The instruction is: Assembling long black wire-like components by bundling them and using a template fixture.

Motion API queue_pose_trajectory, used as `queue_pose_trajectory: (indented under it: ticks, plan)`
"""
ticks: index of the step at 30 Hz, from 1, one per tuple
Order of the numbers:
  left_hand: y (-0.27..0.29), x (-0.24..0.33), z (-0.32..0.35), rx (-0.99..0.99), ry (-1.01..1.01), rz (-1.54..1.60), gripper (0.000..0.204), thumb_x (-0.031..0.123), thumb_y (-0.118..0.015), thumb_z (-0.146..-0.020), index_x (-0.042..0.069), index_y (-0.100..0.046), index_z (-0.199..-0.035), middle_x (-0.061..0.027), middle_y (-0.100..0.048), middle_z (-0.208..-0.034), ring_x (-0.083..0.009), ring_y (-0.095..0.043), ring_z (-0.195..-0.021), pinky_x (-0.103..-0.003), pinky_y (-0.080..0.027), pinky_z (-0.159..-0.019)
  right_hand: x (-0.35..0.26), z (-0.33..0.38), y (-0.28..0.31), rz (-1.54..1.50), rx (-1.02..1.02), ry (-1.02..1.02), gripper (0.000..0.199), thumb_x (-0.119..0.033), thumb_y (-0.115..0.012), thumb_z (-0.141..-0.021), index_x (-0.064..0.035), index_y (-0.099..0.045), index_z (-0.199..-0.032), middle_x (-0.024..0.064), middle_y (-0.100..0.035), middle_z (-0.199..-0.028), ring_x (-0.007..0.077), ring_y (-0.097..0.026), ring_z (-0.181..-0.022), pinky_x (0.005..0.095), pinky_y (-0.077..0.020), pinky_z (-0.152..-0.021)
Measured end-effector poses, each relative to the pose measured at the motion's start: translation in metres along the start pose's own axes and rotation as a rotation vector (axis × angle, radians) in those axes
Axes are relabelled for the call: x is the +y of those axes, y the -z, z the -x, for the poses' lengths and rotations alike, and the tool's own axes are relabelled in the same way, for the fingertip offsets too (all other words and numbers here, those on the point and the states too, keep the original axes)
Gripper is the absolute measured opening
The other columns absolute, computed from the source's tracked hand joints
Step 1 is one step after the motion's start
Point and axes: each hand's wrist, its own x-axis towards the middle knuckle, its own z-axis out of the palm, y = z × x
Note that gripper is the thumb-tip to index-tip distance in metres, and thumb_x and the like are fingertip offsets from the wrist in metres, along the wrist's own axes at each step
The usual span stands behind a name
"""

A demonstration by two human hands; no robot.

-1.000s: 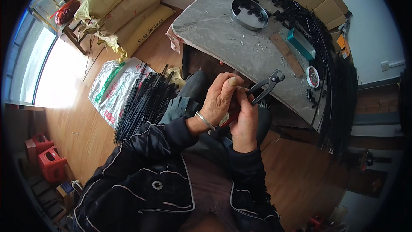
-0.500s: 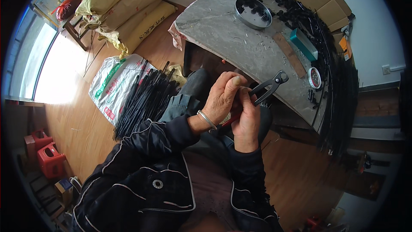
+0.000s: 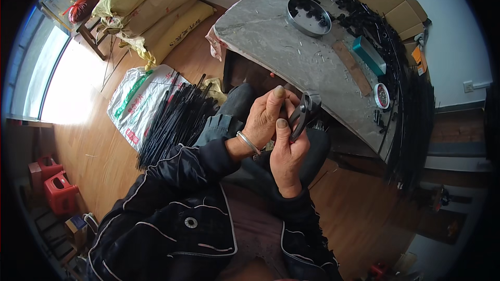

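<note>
In my lap, my right hand is wrapped round a pair of dark end-cutting pincers, its thumb along the handles. The jaws point up and to the right, towards the table edge. Close against it on the left is my left hand, wearing a silver bangle. Its fingers are curled together with the thumb raised on top; anything between them is hidden. Left of my knee, a bundle of long black rods lies on a white woven sack.
The grey table bears a round tin of black pieces, a teal box, a wooden strip and a small white dish. Black strands hang off its right side. Stacked sacks and red stools stand left.
My right hand has moved down and left, turning the pincers so their jaws are more upright and nearer my left hand. My left hand has shifted slightly left.
</note>
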Motion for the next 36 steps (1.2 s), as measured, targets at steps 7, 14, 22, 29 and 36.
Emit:
queue_pose_trajectory:
  ticks: [7,14,22,29,36]
  plan:
    - [0.009,-0.001,-0.003,0.022,0.104,0.085,0.062,0.057,-0.037,-0.098,0.000,-0.061,-0.088,0.0018,-0.055,-0.067,-0.0055,-0.050,-0.062,-0.020,-0.041,-0.058,-0.007,-0.005,0.008,-0.050,-0.209,0.017,0.019,-0.017,-0.054,-0.096,0.0012,-0.051,-0.096,0.0088,-0.049,-0.085,0.0206,-0.051,-0.077,0.0332,-0.0428,-0.068]
    - [0.008,0.018,-0.005,-0.007,0.178,0.121,0.064,0.059,-0.038,-0.096,0.000,-0.060,-0.083,-0.0015,-0.056,-0.067,-0.0068,-0.051,-0.063,-0.020,-0.041,-0.058,-0.016,-0.009,0.021,-0.221,-0.345,-0.265,0.034,-0.018,-0.053,-0.098,0.0015,-0.048,-0.125,0.0036,-0.054,-0.095,0.0096,-0.050,-0.068,0.0217,-0.0424,-0.062]
    - [0.026,0.015,-0.017,0.009,0.227,-0.070,0.071,0.064,-0.036,-0.094,0.003,-0.061,-0.069,-0.0012,-0.052,-0.059,-0.0083,-0.046,-0.054,-0.023,-0.038,-0.053,-0.040,-0.020,0.061,-0.323,-0.511,-0.543,0.034,-0.012,-0.049,-0.097,0.0073,-0.043,-0.125,0.0122,-0.060,-0.085,0.0131,-0.055,-0.055,0.0264,-0.0491,-0.051]
    - [0.021,0.016,-0.023,0.028,0.156,-0.068,0.073,0.064,-0.033,-0.095,0.003,-0.062,-0.067,-0.0007,-0.050,-0.057,-0.0086,-0.045,-0.055,-0.023,-0.037,-0.055,-0.042,-0.002,0.072,-0.197,-0.776,-0.816,0.035,-0.013,-0.051,-0.096,0.0054,-0.044,-0.125,0.0091,-0.057,-0.077,0.0114,-0.053,-0.054,0.0257,-0.0474,-0.049]
    - [0.012,0.016,-0.017,-0.021,0.067,-0.114,0.076,0.063,-0.032,-0.096,0.000,-0.064,-0.068,-0.0033,-0.056,-0.061,-0.0108,-0.049,-0.065,-0.025,-0.040,-0.065,-0.033,-0.001,0.068,-0.380,-0.736,-0.797,0.038,-0.015,-0.049,-0.098,0.0044,-0.040,-0.129,0.0179,-0.062,-0.093,0.0204,-0.065,-0.069,0.0330,-0.0561,-0.064]
